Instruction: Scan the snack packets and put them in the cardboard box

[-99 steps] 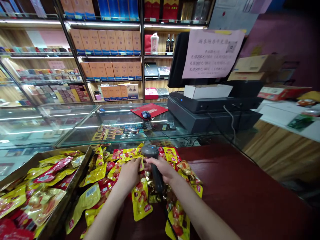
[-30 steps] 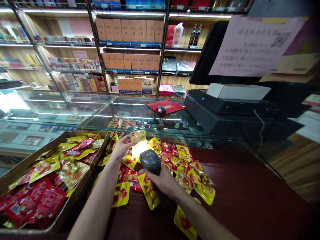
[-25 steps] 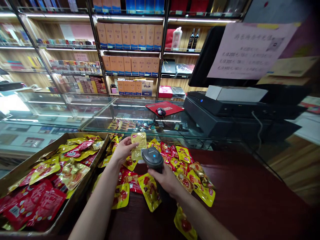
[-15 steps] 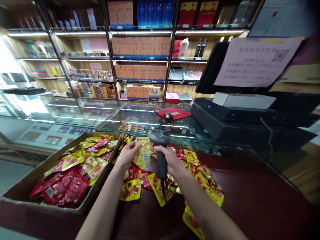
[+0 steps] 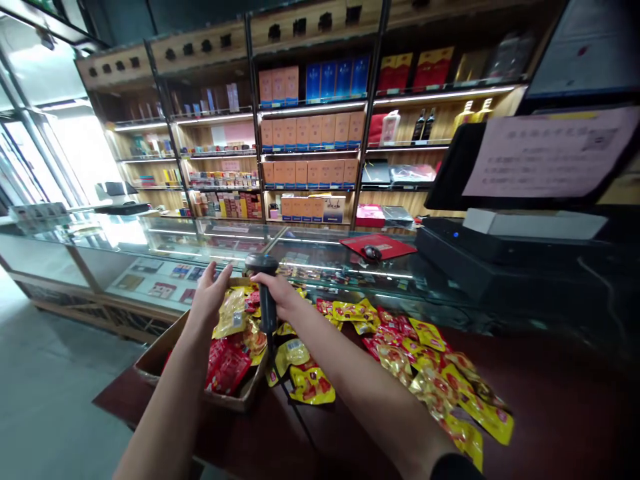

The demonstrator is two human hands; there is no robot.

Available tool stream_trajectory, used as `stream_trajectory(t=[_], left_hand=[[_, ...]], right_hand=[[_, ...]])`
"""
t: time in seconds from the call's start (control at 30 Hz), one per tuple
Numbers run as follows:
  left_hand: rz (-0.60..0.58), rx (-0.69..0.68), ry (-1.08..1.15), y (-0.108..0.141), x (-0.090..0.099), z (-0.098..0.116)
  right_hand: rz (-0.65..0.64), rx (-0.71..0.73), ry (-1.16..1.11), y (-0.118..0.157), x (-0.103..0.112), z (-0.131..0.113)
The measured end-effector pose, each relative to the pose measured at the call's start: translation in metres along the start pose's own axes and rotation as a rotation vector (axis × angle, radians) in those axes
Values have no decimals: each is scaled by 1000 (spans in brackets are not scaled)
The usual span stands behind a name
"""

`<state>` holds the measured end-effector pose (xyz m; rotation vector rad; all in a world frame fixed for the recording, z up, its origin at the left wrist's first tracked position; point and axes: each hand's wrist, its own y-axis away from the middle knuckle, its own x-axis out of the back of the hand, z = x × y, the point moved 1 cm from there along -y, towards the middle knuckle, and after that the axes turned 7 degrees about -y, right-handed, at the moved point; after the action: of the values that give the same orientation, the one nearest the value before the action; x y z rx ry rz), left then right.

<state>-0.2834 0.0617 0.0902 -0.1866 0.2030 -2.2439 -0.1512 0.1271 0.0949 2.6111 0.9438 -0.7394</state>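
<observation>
My right hand is wrapped round the grip of a black barcode scanner, held upright over the right side of the cardboard box. A cable hangs from its lower end. My left hand is over the box with fingers stretched out and apart. Just beside it is a yellow snack packet, back side up; whether the hand touches it I cannot tell. Red snack packets and yellow ones fill the box, partly hidden by my left forearm.
More snack packets lie spread on the dark red tabletop to the right. Behind runs a glass display counter with a mouse on a red mat. A monitor stands at the right, shelves of boxed goods at the back.
Both hands have moved left to over the box, the scanner with the right one. My left hand has let go of the yellow snack packet. The view has turned left and up.
</observation>
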Motion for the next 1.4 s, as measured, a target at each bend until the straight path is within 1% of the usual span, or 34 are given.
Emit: stream_trajectory(t=[0.07, 0.13, 0.2, 0.33, 0.4, 0.47, 0.63, 0.77, 0.83, 0.93, 1.1, 1.17, 1.2, 1.23, 1.33, 1.4], left_hand=[[-29, 55, 5, 3, -4, -1], [-106, 102, 37, 16, -19, -1], [-171, 125, 51, 32, -42, 2], [-336, 142, 69, 65, -96, 3], [-425, 149, 70, 78, -123, -1], [-491, 153, 57, 90, -149, -8], [-627, 170, 7, 120, -207, -28], [-755, 209, -17, 140, -241, -40], [-784, 237, -16, 144, -253, -44], [-798, 269, -31, 143, -264, -50], [-794, 301, 8, 131, -269, -64], [-816, 283, -33, 128, -270, -71], [-829, 239, -87, 127, -271, -75], [-832, 167, -162, 128, -271, -79], [-798, -108, -418, 132, -272, -87], [-780, -215, -533, 136, -272, -90]], right_hand=[[35, 3, 22, 1, 8, 4], [64, 2, 30, 8, 27, 5], [94, 16, 29, 18, 54, 2], [196, 51, 10, 46, 115, -12], [266, 53, 1, 63, 144, -21], [335, 52, -14, 81, 171, -28], [485, 14, -58, 121, 226, -36], [574, -7, -103, 139, 262, -40], [596, -2, -126, 142, 275, -42], [617, 7, -149, 139, 287, -45], [614, 25, -182, 126, 296, -47], [600, 5, -177, 122, 299, -45], [595, -9, -161, 120, 300, -44], [591, -22, -140, 118, 302, -42], [596, -19, -82, 113, 305, -35], [592, -18, -87, 111, 305, -31]])
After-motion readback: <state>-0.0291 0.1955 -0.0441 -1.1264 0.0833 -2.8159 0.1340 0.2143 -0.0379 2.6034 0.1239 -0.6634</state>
